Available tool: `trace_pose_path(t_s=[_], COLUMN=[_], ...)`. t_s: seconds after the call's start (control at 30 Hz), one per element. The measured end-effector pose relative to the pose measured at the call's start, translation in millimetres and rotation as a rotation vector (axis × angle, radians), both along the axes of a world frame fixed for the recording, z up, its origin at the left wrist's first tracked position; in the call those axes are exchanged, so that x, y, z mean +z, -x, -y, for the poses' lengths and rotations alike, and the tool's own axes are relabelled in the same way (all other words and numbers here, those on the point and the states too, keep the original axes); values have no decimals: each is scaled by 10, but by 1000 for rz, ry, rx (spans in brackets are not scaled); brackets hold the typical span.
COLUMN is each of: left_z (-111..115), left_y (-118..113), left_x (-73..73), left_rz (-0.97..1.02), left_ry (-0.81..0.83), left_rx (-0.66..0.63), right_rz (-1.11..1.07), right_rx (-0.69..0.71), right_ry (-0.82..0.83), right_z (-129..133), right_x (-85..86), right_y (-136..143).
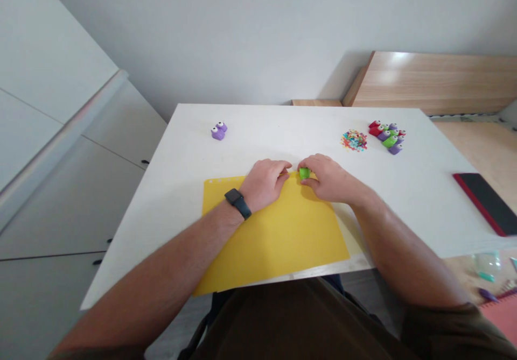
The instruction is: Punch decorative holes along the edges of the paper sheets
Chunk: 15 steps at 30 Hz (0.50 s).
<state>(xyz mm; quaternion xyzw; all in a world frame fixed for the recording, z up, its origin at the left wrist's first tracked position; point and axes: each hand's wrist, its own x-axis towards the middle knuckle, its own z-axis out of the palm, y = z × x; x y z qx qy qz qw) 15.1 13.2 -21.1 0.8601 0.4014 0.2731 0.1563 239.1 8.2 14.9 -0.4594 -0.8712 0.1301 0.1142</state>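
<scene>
A sheet of yellow paper (278,236) lies on the white table in front of me, with small cut-outs along the left part of its far edge. My left hand (264,181) rests on the paper and pinches that far edge between thumb and fingers. Just to its right, my right hand (325,176) grips a small green craft punch (304,173) between thumb and fingers. The punch sits at the far edge of the paper; whether the paper is inside its slot I cannot tell.
Two purple craft punches (218,131) with googly eyes stand at the back left. Farther right lie a pile of colourful paper confetti (354,140) and a cluster of red, green and purple punches (388,136). A black-and-red flat object (487,203) lies by the table's right edge.
</scene>
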Motion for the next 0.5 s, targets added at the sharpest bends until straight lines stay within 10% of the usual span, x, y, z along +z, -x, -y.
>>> trace_pose_path(t_s=[0.5], left_z=[-33], left_y=[-234], left_x=[152], left_rz=[-90], left_ry=[15], left_rx=[-73], right_rz=[52], right_rx=[-4], right_ry=[-21], right_z=[5], right_x=[35], right_y=[58])
